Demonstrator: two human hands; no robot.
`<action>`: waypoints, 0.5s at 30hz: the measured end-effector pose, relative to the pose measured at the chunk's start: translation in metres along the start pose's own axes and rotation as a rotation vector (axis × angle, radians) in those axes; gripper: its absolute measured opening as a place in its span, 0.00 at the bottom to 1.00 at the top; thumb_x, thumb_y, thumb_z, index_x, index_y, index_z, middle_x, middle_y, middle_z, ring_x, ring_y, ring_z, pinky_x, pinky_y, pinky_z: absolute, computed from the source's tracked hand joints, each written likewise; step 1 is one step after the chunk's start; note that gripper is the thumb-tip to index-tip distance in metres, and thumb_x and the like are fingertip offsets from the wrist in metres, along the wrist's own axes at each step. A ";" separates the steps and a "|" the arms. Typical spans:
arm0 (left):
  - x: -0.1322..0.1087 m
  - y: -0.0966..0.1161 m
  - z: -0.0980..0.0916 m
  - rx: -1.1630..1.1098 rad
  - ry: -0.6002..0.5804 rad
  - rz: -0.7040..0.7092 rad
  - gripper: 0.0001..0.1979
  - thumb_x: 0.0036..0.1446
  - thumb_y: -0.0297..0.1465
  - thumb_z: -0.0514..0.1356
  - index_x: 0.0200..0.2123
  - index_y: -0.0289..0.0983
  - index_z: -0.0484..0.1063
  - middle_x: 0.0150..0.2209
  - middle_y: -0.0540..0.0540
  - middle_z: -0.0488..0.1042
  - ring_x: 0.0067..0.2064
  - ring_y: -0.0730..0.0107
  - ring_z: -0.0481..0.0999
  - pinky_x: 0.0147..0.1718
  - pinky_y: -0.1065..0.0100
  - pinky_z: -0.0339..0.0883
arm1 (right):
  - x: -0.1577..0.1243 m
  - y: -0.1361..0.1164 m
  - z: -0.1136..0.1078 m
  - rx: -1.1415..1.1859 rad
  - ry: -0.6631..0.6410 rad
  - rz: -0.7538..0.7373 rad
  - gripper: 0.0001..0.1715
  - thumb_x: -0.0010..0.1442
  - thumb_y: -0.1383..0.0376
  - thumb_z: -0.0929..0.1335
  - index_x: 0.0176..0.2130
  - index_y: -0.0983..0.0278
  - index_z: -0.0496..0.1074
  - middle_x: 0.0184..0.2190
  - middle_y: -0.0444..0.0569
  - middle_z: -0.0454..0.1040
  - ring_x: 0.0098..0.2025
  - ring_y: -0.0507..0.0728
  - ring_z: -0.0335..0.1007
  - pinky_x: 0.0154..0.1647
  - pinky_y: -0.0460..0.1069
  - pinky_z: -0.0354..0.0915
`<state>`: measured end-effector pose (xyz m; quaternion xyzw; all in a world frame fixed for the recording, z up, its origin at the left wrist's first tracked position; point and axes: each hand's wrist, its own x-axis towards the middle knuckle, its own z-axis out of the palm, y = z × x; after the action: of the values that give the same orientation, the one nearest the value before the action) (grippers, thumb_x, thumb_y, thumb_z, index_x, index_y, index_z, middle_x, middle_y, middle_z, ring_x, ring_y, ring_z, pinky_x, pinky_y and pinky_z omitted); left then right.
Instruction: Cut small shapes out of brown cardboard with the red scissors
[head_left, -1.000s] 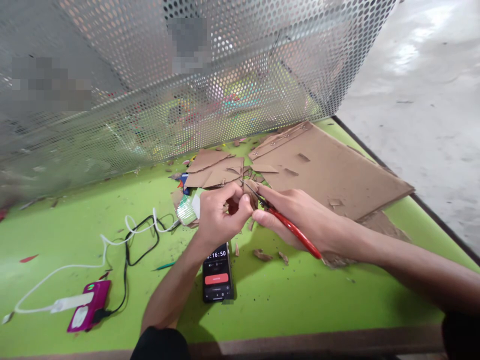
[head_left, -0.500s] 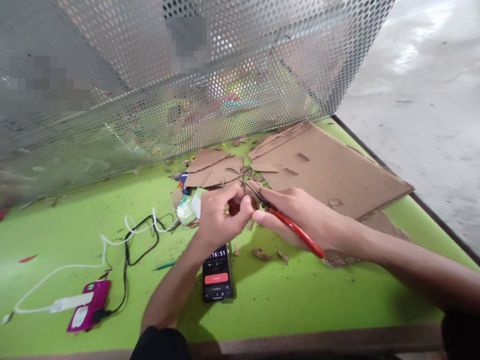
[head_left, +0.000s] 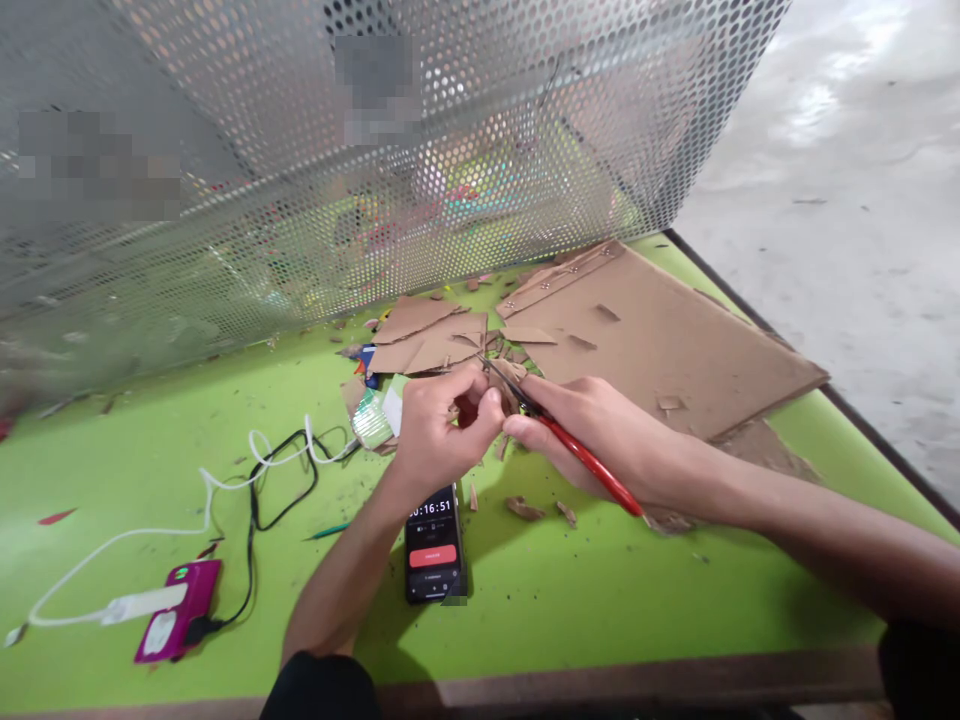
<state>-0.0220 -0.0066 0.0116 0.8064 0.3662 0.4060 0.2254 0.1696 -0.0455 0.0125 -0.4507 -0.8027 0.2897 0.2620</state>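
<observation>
Red-handled pliers (head_left: 592,465) with dark jaws are gripped in my right hand (head_left: 600,430), their tips pointing up and left over the cardboard scraps. Close beside the jaws, my left hand (head_left: 450,420) is pinched closed around something small that its fingers mostly hide. A crumpled piece of brown cardboard (head_left: 508,385) shows between the two hands, behind the jaws. Below my left hand a phone (head_left: 433,555) lies face up with a timer on its screen. Torn cardboard bits (head_left: 525,509) lie just below the hands.
A large cardboard sheet (head_left: 675,340) covers the right of the green table (head_left: 300,620). A perforated metal panel (head_left: 450,230) stands along the back. At left lie a magenta power bank (head_left: 178,612) and looped cables (head_left: 255,480). Smaller cardboard pieces (head_left: 427,345) lie beyond my left hand.
The red handles have shifted very slightly left in my right hand. My left hand is almost unmoved.
</observation>
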 end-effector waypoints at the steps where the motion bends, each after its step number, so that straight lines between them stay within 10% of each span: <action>1: 0.000 0.000 0.000 -0.003 -0.001 0.004 0.14 0.58 0.27 0.59 0.21 0.38 0.62 0.17 0.56 0.64 0.19 0.80 0.62 0.19 0.76 0.57 | 0.000 0.000 0.001 0.003 0.003 0.001 0.32 0.76 0.43 0.55 0.41 0.66 0.67 0.23 0.45 0.70 0.19 0.50 0.58 0.24 0.48 0.50; 15: 0.000 0.001 0.000 -0.019 -0.021 -0.022 0.13 0.58 0.27 0.58 0.21 0.38 0.63 0.17 0.56 0.66 0.19 0.80 0.62 0.20 0.76 0.58 | -0.001 0.006 0.012 0.028 0.091 -0.076 0.22 0.78 0.52 0.54 0.38 0.62 0.61 0.21 0.39 0.63 0.17 0.48 0.52 0.22 0.46 0.49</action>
<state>-0.0215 -0.0073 0.0121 0.8042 0.3687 0.3988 0.2414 0.1655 -0.0471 -0.0003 -0.4289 -0.8024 0.2699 0.3152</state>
